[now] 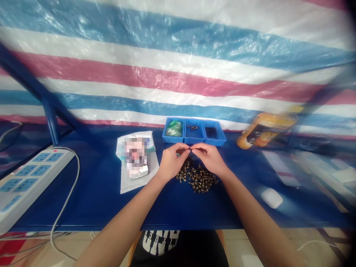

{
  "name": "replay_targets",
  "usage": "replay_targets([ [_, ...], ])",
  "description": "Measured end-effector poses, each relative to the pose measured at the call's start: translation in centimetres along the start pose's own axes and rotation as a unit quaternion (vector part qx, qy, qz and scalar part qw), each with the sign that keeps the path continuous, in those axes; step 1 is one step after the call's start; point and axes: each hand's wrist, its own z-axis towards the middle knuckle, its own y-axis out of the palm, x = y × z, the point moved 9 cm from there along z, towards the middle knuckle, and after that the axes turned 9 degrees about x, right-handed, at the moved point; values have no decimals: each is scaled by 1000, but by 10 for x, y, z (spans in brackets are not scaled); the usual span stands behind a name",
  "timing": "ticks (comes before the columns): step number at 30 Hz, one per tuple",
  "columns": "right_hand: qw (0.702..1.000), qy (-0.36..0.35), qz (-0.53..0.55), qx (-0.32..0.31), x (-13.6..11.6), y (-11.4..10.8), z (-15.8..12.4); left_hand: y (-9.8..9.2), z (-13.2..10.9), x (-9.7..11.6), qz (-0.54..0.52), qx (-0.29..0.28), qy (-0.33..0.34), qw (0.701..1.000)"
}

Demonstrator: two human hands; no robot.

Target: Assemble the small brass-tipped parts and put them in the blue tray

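My left hand [175, 158] and my right hand [207, 157] meet above the table, thumbs and forefingers pinched and their tips nearly touching. Whatever sits between the fingertips is too small to make out. Below and between the hands lies a pile of small brass-coloured metal parts [203, 180], some of it hidden by the hands. Just beyond my fingers stand three joined blue bins: the left bin [172, 140] holds green and white pieces, the middle bin [194, 140] a few small metal parts, the right bin [215, 141] dark little pieces.
On the left, a phone [143, 172] lies on a white plastic bag [125, 185], near a power strip [36, 174] with a trailing white cable. To the right are an orange-yellow bottle [261, 128] and a white rounded case [272, 198]. A striped sheet [139, 70] hangs behind the blue table.
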Motion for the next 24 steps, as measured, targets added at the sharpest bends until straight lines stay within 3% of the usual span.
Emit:
replay_targets([
  [24,999,24,42,-9,5,5,-3,2,0,-1,-19,-11,-5,1000],
])
